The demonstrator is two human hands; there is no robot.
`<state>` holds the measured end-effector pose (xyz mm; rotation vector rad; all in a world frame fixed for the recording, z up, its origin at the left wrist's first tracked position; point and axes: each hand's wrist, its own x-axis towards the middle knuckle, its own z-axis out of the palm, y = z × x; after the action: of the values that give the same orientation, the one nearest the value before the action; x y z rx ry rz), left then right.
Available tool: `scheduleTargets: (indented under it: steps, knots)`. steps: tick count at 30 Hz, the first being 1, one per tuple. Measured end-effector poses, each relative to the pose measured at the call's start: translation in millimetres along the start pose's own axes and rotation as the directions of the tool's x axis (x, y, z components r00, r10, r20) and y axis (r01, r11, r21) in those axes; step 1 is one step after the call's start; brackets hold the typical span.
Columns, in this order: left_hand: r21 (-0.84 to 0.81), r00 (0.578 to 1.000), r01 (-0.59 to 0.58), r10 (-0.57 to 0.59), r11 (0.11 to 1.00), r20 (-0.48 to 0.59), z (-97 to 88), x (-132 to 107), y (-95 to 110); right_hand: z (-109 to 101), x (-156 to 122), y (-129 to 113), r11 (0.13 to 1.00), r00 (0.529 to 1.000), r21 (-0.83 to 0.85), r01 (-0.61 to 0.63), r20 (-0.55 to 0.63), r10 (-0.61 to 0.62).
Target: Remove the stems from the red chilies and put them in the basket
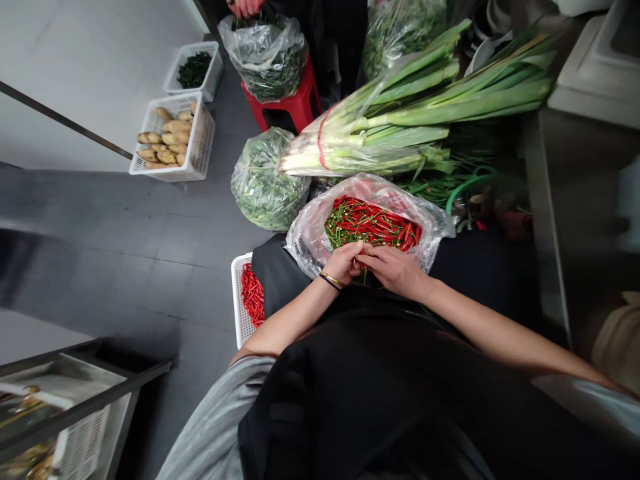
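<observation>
On my lap lies a clear plastic bag (305,243) full of red chili peppers (375,223) with green stems. Over its near edge, my left hand (345,262) and my right hand (395,270) meet at the fingertips. A bit of red and green chili shows between them, partly covered by the fingers. Both hands are closed on it. Beside my left leg stands a white basket (240,327) holding loose red chilies (253,293) that look stemless.
Leeks (380,127) tied with red lie beyond the bag, next to bagged greens (270,180). A red stool (293,110) carries another greens bag, with another person's hand (246,8) above. Baskets of root vegetables (167,137) and dark greens (195,70) stand left. A metal counter (550,227) borders the right.
</observation>
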<state>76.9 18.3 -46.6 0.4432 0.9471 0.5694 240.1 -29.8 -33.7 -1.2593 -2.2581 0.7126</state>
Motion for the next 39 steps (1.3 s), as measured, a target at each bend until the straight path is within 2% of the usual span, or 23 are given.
scheduleTargets:
  steps: [2, 4, 6, 8, 11, 14, 16, 18, 20, 21, 23, 24, 26, 28, 29, 31, 34, 36, 38, 39]
  knots:
    - [0.021, 0.999, -0.042, 0.041, 0.999, 0.014, -2.7, -3, 1, -5, 0, 0, 0.977, 0.997, 0.201, -0.077, -0.008, 0.081]
    - [0.065, 0.996, -0.063, 0.059, 0.996, 0.070, -4.7, -6, 3, -13, 5, 4, 0.864, 0.959, 0.431, -0.260, 0.011, 0.283]
    - [0.168, 0.989, -0.101, 0.081, 0.981, 0.122, -5.2, -10, 5, -20, 14, 8, 0.686, 0.884, 0.585, -0.433, 0.128, 0.449]
    - [0.331, 0.977, -0.192, 0.150, 0.924, 0.148, -4.8, -14, 8, -22, 23, 11, 0.596, 0.841, 0.602, -0.531, 0.291, 0.456]
    - [0.616, 0.948, -0.317, 0.243, 0.721, 0.204, -4.3, -20, 14, -17, 31, 13, 0.608, 0.817, 0.551, -0.572, 0.451, 0.361]
    - [0.796, 0.936, -0.351, 0.211, 0.493, 0.282, -3.5, -27, 20, -7, 29, 13, 0.593, 0.794, 0.558, -0.581, 0.548, 0.262]
    - [0.846, 0.933, -0.358, 0.191, 0.395, 0.305, -2.3, -28, 20, -2, 26, 10, 0.615, 0.805, 0.556, -0.560, 0.542, 0.243]
    - [0.865, 0.936, -0.346, 0.196, 0.362, 0.293, -1.2, -27, 19, -3, 23, 3, 0.720, 0.862, 0.504, -0.477, 0.427, 0.273]
    - [0.849, 0.942, -0.331, 0.195, 0.411, 0.273, -1.1, -26, 17, -9, 21, -3, 0.867, 0.926, 0.339, -0.367, 0.220, 0.306]
    - [0.822, 0.946, -0.321, 0.201, 0.471, 0.254, -1.6, -25, 17, -14, 21, -4, 0.913, 0.942, 0.234, -0.333, 0.124, 0.312]
    - [0.722, 0.958, -0.282, 0.223, 0.632, 0.180, -3.5, -24, 17, -23, 19, -5, 0.936, 0.940, 0.089, -0.341, 0.037, 0.339]
    - [0.651, 0.963, -0.261, 0.242, 0.713, 0.122, -4.6, -24, 17, -26, 18, -4, 0.927, 0.930, 0.073, -0.368, 0.060, 0.364]
    - [0.497, 0.962, -0.239, 0.273, 0.834, 0.005, -6.3, -25, 19, -26, 15, -4, 0.897, 0.897, 0.139, -0.419, 0.218, 0.385]
    - [0.377, 0.956, -0.250, 0.289, 0.892, -0.048, -6.5, -26, 19, -18, 13, -6, 0.859, 0.863, 0.257, -0.442, 0.381, 0.331]
    - [0.328, 0.952, -0.266, 0.301, 0.906, -0.058, -6.0, -28, 19, -13, 12, -9, 0.842, 0.861, 0.310, -0.442, 0.411, 0.300]
    - [0.248, 0.948, -0.289, 0.312, 0.925, -0.058, -4.8, -30, 18, -3, 11, -15, 0.825, 0.889, 0.378, -0.421, 0.355, 0.290]
    - [0.156, 0.972, -0.231, 0.234, 0.960, -0.004, -5.3, -32, 15, 2, 8, -25, 0.875, 0.948, 0.379, -0.302, 0.219, 0.232]
    - [0.121, 0.991, -0.115, 0.105, 0.986, 0.089, -8.0, -31, 13, -4, 5, -31, 0.927, 0.970, 0.345, -0.145, 0.235, 0.064]
    - [0.065, 0.990, -0.037, 0.028, 0.997, 0.139, -11.9, -28, 12, -17, 4, -31, 0.955, 0.936, 0.298, -0.005, 0.337, -0.100]
    - [0.018, 0.990, -0.030, 0.028, 0.999, 0.138, -13.8, -26, 12, -23, 6, -28, 0.966, 0.902, 0.257, 0.021, 0.411, -0.129]
